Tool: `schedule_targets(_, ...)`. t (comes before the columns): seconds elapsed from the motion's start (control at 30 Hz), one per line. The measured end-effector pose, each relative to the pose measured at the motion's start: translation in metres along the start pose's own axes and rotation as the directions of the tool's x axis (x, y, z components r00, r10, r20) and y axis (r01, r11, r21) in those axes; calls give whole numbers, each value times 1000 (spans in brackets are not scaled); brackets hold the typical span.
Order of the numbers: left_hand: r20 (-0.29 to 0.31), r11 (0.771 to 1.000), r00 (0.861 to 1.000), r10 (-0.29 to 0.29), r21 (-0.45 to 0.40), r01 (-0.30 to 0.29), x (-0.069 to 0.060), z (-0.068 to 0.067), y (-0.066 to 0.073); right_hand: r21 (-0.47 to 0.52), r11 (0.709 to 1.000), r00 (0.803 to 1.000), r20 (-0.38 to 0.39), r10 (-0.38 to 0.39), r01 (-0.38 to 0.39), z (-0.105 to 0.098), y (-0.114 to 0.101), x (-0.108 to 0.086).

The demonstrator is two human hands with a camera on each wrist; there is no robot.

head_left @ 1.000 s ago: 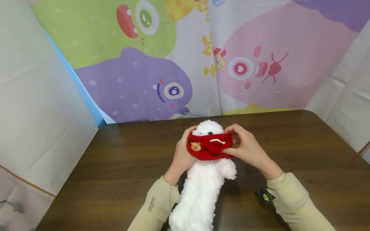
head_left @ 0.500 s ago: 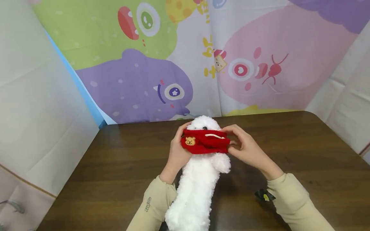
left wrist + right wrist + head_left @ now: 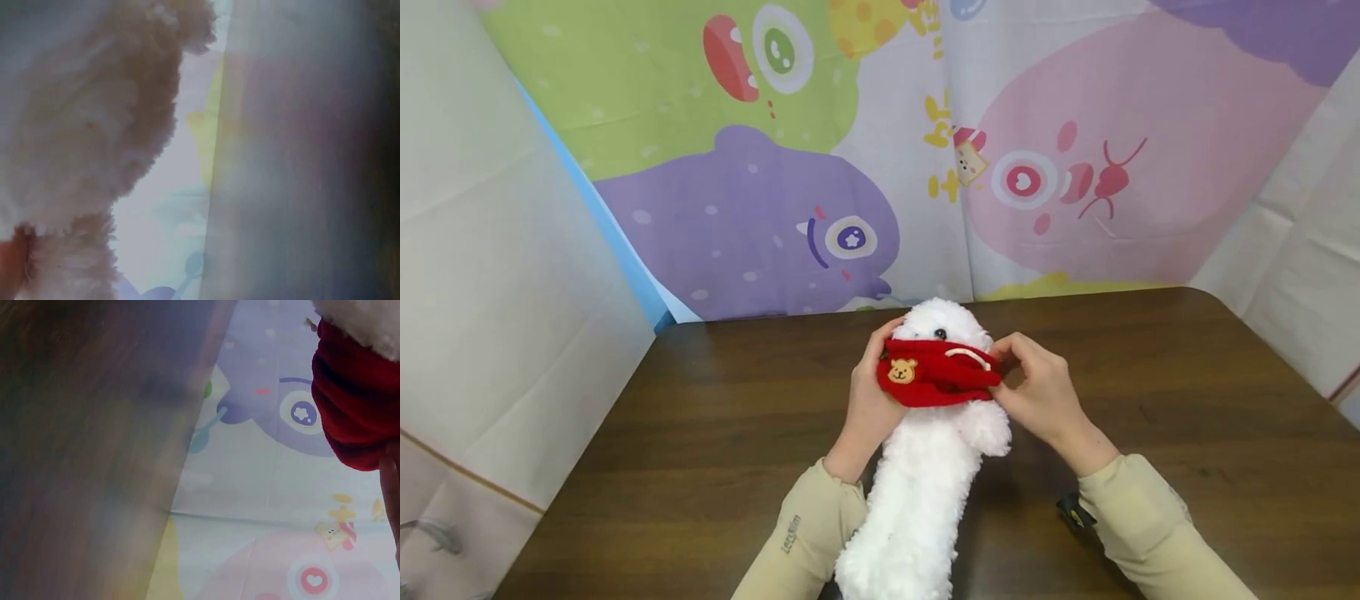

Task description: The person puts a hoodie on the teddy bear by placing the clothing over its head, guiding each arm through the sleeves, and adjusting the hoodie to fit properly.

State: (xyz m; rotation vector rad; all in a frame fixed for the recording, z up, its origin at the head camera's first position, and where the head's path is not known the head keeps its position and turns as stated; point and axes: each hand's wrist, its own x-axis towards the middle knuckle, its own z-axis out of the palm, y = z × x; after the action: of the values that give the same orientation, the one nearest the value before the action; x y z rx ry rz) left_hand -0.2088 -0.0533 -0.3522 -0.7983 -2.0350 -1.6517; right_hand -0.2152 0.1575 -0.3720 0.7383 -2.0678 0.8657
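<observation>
A white fluffy plush toy (image 3: 925, 475) lies lengthwise on the table, one dark eye showing on its head. Across it below the eye sits a small red garment (image 3: 936, 383) with a bear patch and a white cord. My left hand (image 3: 872, 396) grips the garment's left side, its fingertips partly hidden behind cloth and fur. At the right edge my right hand (image 3: 1041, 392) pinches the red cloth between thumb and fingers. White fur (image 3: 87, 137) fills the left of the left wrist view. The right wrist view shows red cloth (image 3: 356, 406) touched by a finger (image 3: 390, 487).
The dark wooden table (image 3: 715, 450) reaches back to a cartoon-printed curtain (image 3: 745, 225). White panels (image 3: 512, 250) stand on both sides. A small black object (image 3: 1077, 511) shows beside the right sleeve.
Toy and garment shifted left and up, then slightly back right, with both hands. My right hand has drawn its fingers closer together on the garment's right edge.
</observation>
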Motion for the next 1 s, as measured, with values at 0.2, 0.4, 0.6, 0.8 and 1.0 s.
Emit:
schedule_targets(0.2, -25, 999, 999, -27, 46, 28, -1, 5, 2, -22, 1000, 995, -97, -16, 14, 4, -2, -3)
schedule_targets(0.4, -72, 993, 995, -64, 99, 71, -3, 3, -3, -5, 996, 994, -58, -93, 92, 5, -1, -1)
schedule_targets(0.6, -74, 989, 996, -49, 136, 59, -2, 1, -32, 162, 986, 997, 65, -49, 37, 0, -3, 3)
schedule_targets(0.8, -50, 977, 998, -24, 210, 34, -2, 3, -28, 434, 823, 929, 214, 301, -367, -7, -6, 5)
schedule_targets(1.0, 52, 937, 997, 60, 342, -74, -5, 9, -25, 475, 458, 646, 384, 660, -751, -11, -2, 10)
